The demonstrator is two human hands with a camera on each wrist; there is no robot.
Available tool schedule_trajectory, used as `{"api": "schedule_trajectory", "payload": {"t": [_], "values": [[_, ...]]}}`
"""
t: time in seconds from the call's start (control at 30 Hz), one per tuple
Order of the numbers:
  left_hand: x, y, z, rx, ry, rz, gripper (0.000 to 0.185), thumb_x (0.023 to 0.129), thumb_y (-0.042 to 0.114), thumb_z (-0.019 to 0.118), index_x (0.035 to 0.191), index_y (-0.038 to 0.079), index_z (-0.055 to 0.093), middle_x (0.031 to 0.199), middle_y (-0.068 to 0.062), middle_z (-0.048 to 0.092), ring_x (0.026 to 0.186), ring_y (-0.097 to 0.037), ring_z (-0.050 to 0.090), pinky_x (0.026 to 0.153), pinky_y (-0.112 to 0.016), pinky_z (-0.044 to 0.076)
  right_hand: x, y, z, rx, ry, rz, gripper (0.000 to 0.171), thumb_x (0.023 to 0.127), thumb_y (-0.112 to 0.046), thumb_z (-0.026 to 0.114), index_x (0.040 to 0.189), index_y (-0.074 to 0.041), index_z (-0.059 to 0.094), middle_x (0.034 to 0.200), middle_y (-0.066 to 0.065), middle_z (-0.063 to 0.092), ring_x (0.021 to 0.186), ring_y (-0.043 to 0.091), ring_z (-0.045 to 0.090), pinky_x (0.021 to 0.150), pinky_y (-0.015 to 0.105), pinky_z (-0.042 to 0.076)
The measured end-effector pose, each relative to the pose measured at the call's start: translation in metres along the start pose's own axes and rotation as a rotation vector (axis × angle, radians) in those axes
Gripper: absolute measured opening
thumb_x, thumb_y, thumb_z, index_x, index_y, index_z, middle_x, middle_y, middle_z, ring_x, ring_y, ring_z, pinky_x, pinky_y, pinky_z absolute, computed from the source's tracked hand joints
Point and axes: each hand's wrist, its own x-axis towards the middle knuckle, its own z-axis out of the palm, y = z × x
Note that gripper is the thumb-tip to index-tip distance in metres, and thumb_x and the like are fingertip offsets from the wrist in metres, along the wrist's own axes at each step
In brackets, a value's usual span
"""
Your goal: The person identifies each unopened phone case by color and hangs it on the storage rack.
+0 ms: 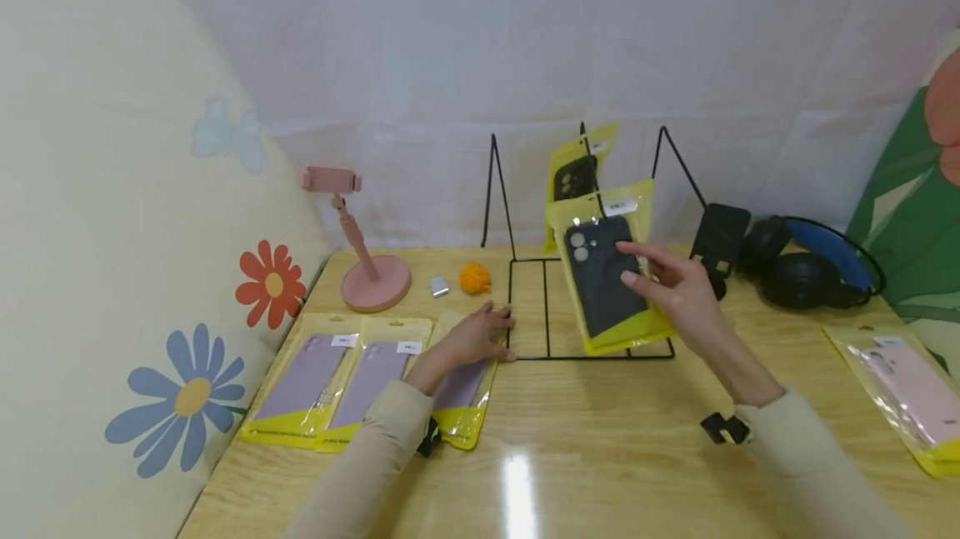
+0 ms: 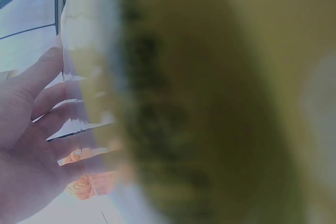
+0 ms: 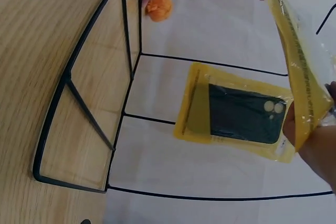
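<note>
Head view: right hand [image 1: 678, 296] pinches a glossy yellow-and-clear pouch [image 1: 640, 331], dark phone case [image 1: 602, 276] inside; left hand [image 1: 474, 337], loosely spread, beside thin wire rack [image 1: 547, 310].

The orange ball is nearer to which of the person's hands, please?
Left. The left hand is just in front of the orange ball; the right hand is farther off to its right, holding a bagged black phone case.

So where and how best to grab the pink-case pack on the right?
Probably pinch the pack by its left long edge, coming low from the left: it lies flat on the table with that edge exposed; its right side runs out of the head view.
</note>
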Motion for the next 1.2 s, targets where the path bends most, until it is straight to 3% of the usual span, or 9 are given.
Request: {"api": "schedule_trajectory", "payload": {"t": [0.13, 0.23, 0.33, 0.47, 0.57, 0.67, 0.8, 0.97, 1.2], "values": [[-0.001, 0.002, 0.001, -0.026, -0.010, -0.009, 0.065, 0.083, 0.029, 0.076, 0.137, 0.001, 0.053, 0.152, -0.013, 0.034, 0.143, -0.040, 0.018, 0.111, -0.056, 0.023, 0.026, 0.013, 0.000, 0.031, -0.001, 0.003, 0.043, 0.094, -0.026, 0.064, 0.134, -0.014, 0.058, 0.131, 0.000, 0.052, 0.099, 0.008, 0.047, 0.080, 0.019, 0.042], [-0.001, 0.003, 0.002, -0.037, -0.018, -0.015, 0.065, 0.083, 0.028, 0.076, 0.138, 0.002, 0.051, 0.153, -0.012, 0.032, 0.143, -0.040, 0.016, 0.111, -0.056, 0.022, 0.045, 0.021, 0.000, 0.069, 0.010, -0.019, 0.041, 0.094, -0.022, 0.064, 0.133, -0.010, 0.058, 0.100, 0.001, 0.050, 0.073, 0.016, 0.035, 0.063, 0.026, 0.037], [-0.001, 0.003, 0.003, -0.041, -0.020, -0.020, 0.066, 0.084, 0.029, 0.075, 0.139, 0.003, 0.050, 0.153, -0.011, 0.031, 0.144, -0.038, 0.015, 0.112, -0.056, 0.020, 0.061, 0.027, -0.001, 0.069, 0.028, -0.021, 0.040, 0.094, -0.021, 0.064, 0.131, -0.008, 0.060, 0.104, -0.001, 0.053, 0.072, 0.014, 0.036, 0.062, 0.024, 0.036], [-0.001, 0.002, 0.006, -0.037, -0.015, -0.016, 0.065, 0.084, 0.030, 0.075, 0.138, 0.002, 0.051, 0.153, -0.012, 0.032, 0.144, -0.039, 0.016, 0.111, -0.057, 0.021, 0.076, 0.033, 0.000, 0.055, 0.037, 0.031, 0.036, 0.093, -0.022, 0.065, 0.127, -0.008, 0.063, 0.129, 0.000, 0.055, 0.100, 0.011, 0.048, 0.085, 0.025, 0.044], [-0.002, 0.002, 0.008, -0.030, -0.014, -0.005, 0.065, 0.084, 0.030, 0.075, 0.137, 0.002, 0.052, 0.153, -0.012, 0.032, 0.143, -0.040, 0.016, 0.111, -0.057, 0.021, 0.082, 0.037, -0.001, 0.060, 0.019, 0.058, 0.035, 0.094, -0.022, 0.064, 0.125, -0.005, 0.062, 0.133, 0.009, 0.055, 0.123, 0.018, 0.047, 0.104, 0.038, 0.038], [-0.002, 0.002, 0.010, -0.034, -0.006, 0.011, 0.064, 0.083, 0.030, 0.075, 0.136, 0.001, 0.052, 0.152, -0.013, 0.033, 0.143, -0.041, 0.017, 0.111, -0.056, 0.022, 0.079, 0.043, -0.006, 0.001, 0.015, 0.039, 0.034, 0.096, -0.019, 0.061, 0.125, 0.000, 0.061, 0.136, 0.015, 0.051, 0.129, 0.028, 0.043, 0.106, 0.050, 0.035], [-0.002, 0.004, 0.009, -0.042, -0.004, 0.013, 0.064, 0.083, 0.029, 0.076, 0.136, 0.000, 0.053, 0.152, -0.014, 0.034, 0.143, -0.041, 0.018, 0.111, -0.057, 0.023, 0.054, 0.051, -0.022, -0.215, 0.021, -0.023, 0.029, 0.097, -0.012, 0.057, 0.123, 0.002, 0.063, 0.138, 0.018, 0.048, 0.128, 0.035, 0.042, 0.100, 0.056, 0.038], [-0.001, 0.005, 0.005, -0.033, -0.007, 0.002, 0.064, 0.083, 0.029, 0.076, 0.136, 0.001, 0.053, 0.152, -0.013, 0.034, 0.143, -0.040, 0.018, 0.112, -0.056, 0.022, -0.002, 0.056, -0.058, -0.478, 0.011, -0.138, 0.025, 0.093, 0.001, 0.058, 0.117, 0.007, 0.064, 0.127, 0.027, 0.051, 0.114, 0.044, 0.049, 0.084, 0.055, 0.049], [-0.002, 0.003, 0.000, -0.023, 0.002, 0.013, 0.065, 0.083, 0.028, 0.076, 0.136, -0.001, 0.053, 0.151, -0.015, 0.034, 0.142, -0.043, 0.018, 0.112, -0.055, 0.022, -0.085, 0.060, -0.145, -0.811, 0.116, 0.012, 0.030, 0.093, 0.003, 0.056, 0.121, 0.013, 0.053, 0.121, 0.038, 0.044, 0.107, 0.057, 0.039, 0.079, 0.066, 0.034]]}}
